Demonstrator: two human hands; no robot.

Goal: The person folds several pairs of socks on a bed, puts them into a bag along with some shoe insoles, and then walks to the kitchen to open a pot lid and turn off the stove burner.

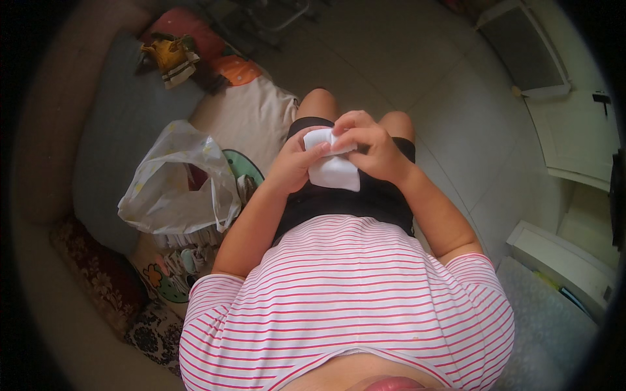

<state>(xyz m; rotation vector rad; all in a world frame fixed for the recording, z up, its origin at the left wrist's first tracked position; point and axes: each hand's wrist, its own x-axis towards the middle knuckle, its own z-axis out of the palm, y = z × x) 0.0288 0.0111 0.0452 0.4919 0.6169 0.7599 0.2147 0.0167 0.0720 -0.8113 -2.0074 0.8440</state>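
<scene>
Above my lap, both hands hold a small white cloth item (335,173), partly folded or rolled; its lower part hangs down over my black shorts (313,200). My left hand (298,161) grips its left side, with the thumb across the front. The fingers of my right hand (371,146) pinch the upper right part. Some of the cloth is hidden behind the fingers, and I cannot tell exactly what kind of item it is. Beside my left arm sits a translucent plastic bag (166,195) with a dark red thing (197,177) inside.
Rows of small rolled fabric items (188,242) lie by the bag on a patterned cover. Yellow and dark clothing (171,56) rests farther along the sofa near a red cushion (183,29). A tiled floor (440,112) and white cabinet (572,137) are to the right.
</scene>
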